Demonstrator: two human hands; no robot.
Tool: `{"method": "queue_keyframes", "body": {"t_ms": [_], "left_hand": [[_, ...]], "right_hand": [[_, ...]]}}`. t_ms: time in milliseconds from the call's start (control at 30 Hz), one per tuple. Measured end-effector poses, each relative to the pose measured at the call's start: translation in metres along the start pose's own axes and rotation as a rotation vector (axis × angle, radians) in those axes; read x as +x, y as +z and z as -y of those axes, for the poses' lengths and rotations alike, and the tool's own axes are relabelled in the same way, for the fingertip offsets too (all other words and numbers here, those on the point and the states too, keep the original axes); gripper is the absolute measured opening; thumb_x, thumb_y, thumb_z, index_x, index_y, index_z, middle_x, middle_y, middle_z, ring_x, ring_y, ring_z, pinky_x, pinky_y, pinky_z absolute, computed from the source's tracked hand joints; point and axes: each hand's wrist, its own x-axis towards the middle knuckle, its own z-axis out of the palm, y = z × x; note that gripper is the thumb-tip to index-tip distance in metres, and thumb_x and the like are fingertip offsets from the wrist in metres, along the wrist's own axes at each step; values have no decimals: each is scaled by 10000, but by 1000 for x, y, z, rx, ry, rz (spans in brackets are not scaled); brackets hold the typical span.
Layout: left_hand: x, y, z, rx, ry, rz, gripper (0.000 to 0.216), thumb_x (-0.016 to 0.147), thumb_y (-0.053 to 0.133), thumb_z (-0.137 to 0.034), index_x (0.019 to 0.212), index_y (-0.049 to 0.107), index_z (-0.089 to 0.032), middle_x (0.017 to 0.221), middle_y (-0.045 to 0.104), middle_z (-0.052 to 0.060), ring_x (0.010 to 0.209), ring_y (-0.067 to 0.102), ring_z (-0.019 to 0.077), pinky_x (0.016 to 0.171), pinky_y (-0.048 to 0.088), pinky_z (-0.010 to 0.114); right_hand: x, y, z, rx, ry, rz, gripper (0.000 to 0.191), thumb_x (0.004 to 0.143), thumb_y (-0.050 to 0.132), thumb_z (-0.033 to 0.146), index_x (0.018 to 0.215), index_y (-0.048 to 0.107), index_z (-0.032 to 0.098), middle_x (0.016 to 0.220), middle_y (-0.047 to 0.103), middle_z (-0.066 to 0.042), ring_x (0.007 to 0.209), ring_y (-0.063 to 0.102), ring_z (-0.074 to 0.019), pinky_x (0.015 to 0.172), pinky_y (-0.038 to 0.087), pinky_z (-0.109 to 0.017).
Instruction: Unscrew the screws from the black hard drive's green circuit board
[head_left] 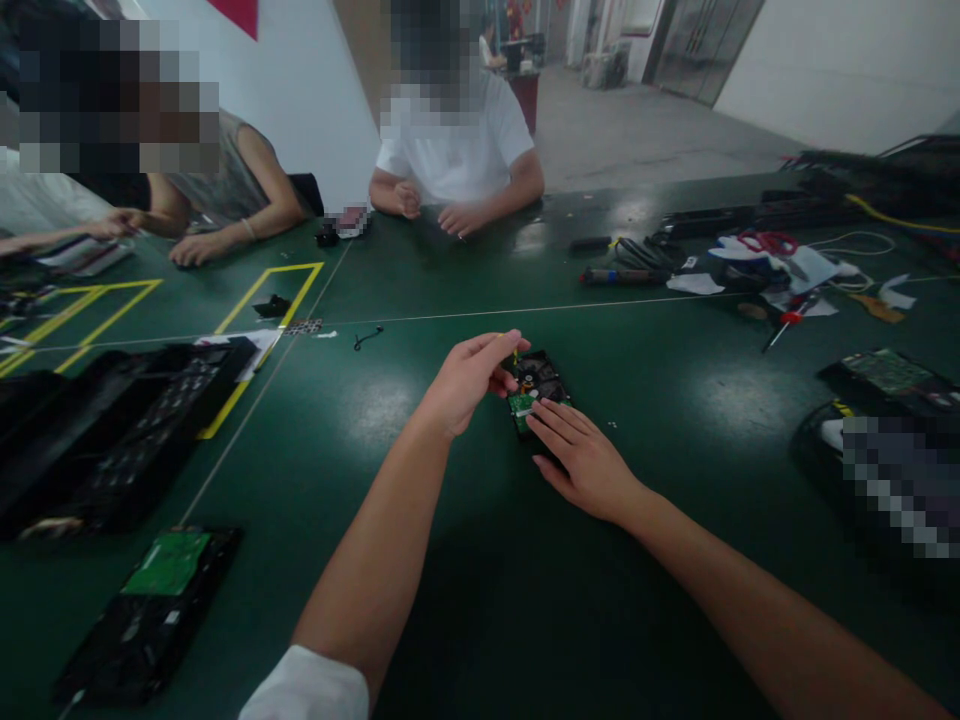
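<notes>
A black hard drive (553,378) with a green circuit board (520,403) lies on the green table in front of me. My left hand (474,380) is closed in a pinch above its left side, around a thin upright yellow tool (516,357) that looks like a screwdriver; its tip is hard to see. Flat across the near right part of the drive rests my right hand (581,455), fingers stretched out and touching the board's edge. Tiny pale bits (613,425), perhaps screws, lie just right of the drive.
Another hard drive (154,615) lies at the near left, below a long black case (112,430). Cables (645,255), a red-handled screwdriver (789,318) and a circuit board assembly (892,378) are on the right. Two people (457,150) (247,175) sit across the table.
</notes>
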Motion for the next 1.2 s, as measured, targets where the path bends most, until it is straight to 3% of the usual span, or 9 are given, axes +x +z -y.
{"method": "queue_keyframes", "body": {"t_ms": [333, 533, 667, 800, 1067, 1200], "left_hand": [[-4, 5, -6, -32, 1, 26, 255, 943, 679, -415, 1027, 672, -175, 1024, 724, 73, 564, 667, 111, 485, 474, 225], [-3, 1, -3, -75, -4, 60, 224, 954, 592, -391, 1033, 645, -187, 1017, 742, 78, 585, 696, 139, 536, 536, 257], [-1, -1, -3, -37, 17, 10, 242, 946, 584, -374, 987, 709, -171, 983, 719, 77, 577, 670, 117, 506, 494, 226], [-2, 0, -3, -8, 17, -14, 300, 962, 579, -390, 1079, 742, -167, 980, 703, 82, 553, 656, 110, 480, 472, 223], [-2, 1, -1, -89, 2, 9, 240, 959, 568, -401, 1097, 576, -205, 989, 745, 73, 502, 667, 146, 454, 496, 260], [-2, 0, -2, -69, 0, 14, 242, 942, 583, -413, 1046, 600, -195, 1003, 747, 82, 532, 671, 137, 470, 495, 246]], "right_hand": [[-1, 0, 0, 12, -4, -9, 542, 1043, 566, 312, 1561, 516, 163, 1662, 475, -143, 1586, 385, -308, 1297, 365, -575], [-2, 2, -1, 33, -7, -31, 571, 1038, 574, 303, 1593, 479, 210, 1662, 480, -122, 1586, 385, -313, 1288, 370, -603], [-1, 0, -1, 26, -5, -22, 565, 1035, 580, 302, 1585, 491, 201, 1662, 479, -131, 1581, 394, -321, 1284, 379, -604], [-1, 1, -1, 14, -4, -7, 542, 1044, 566, 312, 1564, 510, 169, 1670, 464, -142, 1588, 380, -314, 1297, 364, -588], [-1, 2, -2, 33, -15, -35, 563, 1034, 578, 302, 1581, 488, 201, 1654, 491, -127, 1582, 393, -309, 1282, 388, -598], [-1, 1, -1, 24, -2, -16, 541, 1042, 568, 319, 1559, 512, 168, 1661, 478, -136, 1587, 382, -309, 1301, 362, -580]]}}
